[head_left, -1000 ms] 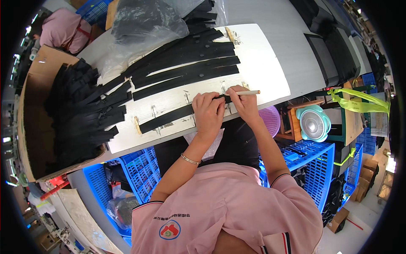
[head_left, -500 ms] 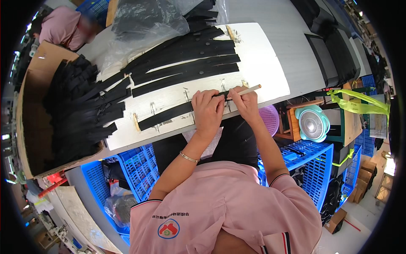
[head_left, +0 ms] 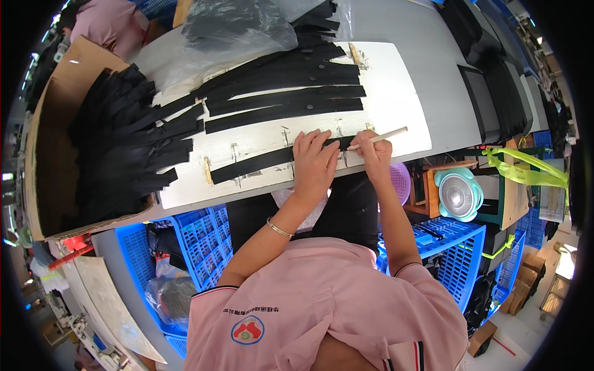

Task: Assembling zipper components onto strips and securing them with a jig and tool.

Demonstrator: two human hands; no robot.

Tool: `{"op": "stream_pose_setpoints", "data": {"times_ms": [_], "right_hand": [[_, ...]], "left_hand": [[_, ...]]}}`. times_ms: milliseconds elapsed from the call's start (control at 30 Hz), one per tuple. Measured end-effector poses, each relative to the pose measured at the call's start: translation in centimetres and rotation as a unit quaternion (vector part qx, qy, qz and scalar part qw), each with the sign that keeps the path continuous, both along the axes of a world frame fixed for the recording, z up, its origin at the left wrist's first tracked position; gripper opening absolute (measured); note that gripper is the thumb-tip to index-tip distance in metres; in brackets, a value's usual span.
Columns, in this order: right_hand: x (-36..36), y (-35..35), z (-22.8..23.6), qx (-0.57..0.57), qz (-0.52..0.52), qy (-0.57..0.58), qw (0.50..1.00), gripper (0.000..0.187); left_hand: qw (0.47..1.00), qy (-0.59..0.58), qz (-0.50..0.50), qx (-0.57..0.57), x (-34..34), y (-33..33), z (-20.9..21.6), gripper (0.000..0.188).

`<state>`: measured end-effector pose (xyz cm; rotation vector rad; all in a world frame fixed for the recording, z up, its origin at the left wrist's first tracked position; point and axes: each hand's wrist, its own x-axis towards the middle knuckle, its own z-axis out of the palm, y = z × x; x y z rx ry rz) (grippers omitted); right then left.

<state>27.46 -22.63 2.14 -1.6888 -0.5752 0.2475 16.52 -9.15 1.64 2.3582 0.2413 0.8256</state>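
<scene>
A long black strap [head_left: 260, 162] lies flat across the near edge of a white board [head_left: 396, 105]. My left hand [head_left: 314, 162] presses flat on the strap with its fingers spread. My right hand [head_left: 373, 154] grips a thin pale stick [head_left: 378, 138], whose tip touches the strap's right end just beside my left fingers. Several more black straps [head_left: 284, 99] lie in rows farther back on the board.
A cardboard box [head_left: 52, 154] full of black straps stands at the left. A clear plastic bag [head_left: 235, 25] of black parts lies at the back. Blue crates [head_left: 198, 229] sit under the table, a small teal fan [head_left: 459, 193] to the right. Another person [head_left: 108, 21] is at top left.
My hands stay on the strap. The stick in my right hand has tilted slightly, its tip shifting along the strap's end.
</scene>
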Motion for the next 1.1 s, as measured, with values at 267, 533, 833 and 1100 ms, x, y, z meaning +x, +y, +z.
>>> {"op": "stream_pose_setpoints", "data": {"times_ms": [267, 533, 833, 1100], "right_hand": [[-0.6, -0.6, -0.2, 0.046, -0.113, 0.011, 0.992, 0.031], [-0.6, 0.1, -0.2, 0.046, -0.111, 0.006, 0.993, 0.028], [-0.3, 0.0, -0.3, 0.014, -0.105, -0.002, 0.994, 0.029], [-0.2, 0.4, -0.6, 0.024, -0.082, 0.000, 0.996, 0.028]], "left_hand": [[0.993, 0.105, 0.049, 0.030, -4.3, 0.0, 0.6, 0.045], [0.996, 0.067, 0.020, 0.061, 4.8, 7.4, -0.6, 0.052], [0.998, 0.007, 0.044, -0.039, -0.8, 12.3, -0.4, 0.029], [0.920, 0.094, 0.324, 0.199, -10.6, 26.0, 0.1, 0.033]]}}
